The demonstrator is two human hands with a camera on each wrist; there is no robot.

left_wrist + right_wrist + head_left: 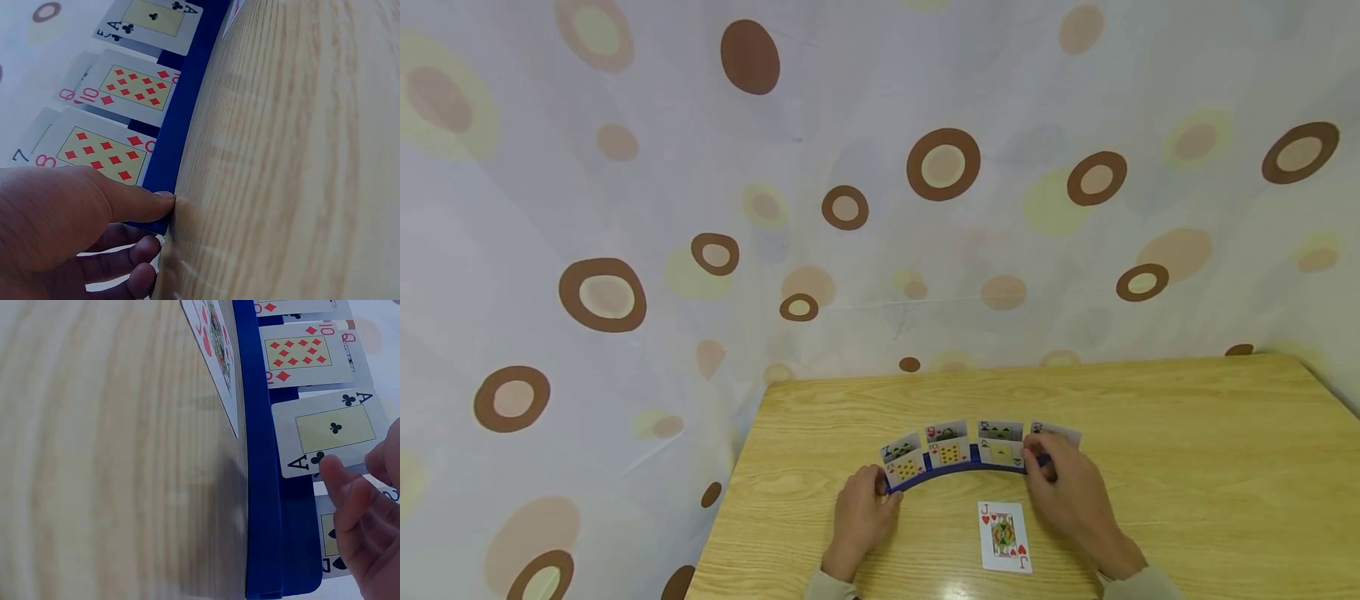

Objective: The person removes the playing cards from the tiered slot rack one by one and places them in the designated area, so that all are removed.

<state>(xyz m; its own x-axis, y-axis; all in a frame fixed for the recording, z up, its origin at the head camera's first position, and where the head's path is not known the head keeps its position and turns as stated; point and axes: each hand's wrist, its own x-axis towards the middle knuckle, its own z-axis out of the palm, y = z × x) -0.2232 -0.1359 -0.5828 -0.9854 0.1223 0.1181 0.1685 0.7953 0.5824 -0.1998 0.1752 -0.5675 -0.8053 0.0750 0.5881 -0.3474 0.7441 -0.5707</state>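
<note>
Left hand [861, 510] is clamping its fingers on the left end of the blue holder [177, 128]; right hand [1075, 492] is pinching ace of clubs [334, 425] by its edge. Steady bracing is probably helping.

"What lies before the rack [261, 475] on the counter [1187, 467]?"

"The jack of hearts [1004, 537]."

"And in its front row?"

"From the left: eight of diamonds [906, 470], ten of diamonds [950, 452], ace of clubs [1000, 452]."

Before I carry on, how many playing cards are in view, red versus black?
Red: 4 (eight, ten, queen, jack)
Black: 4 (seven, five, ace, two)
Total: 8
</note>
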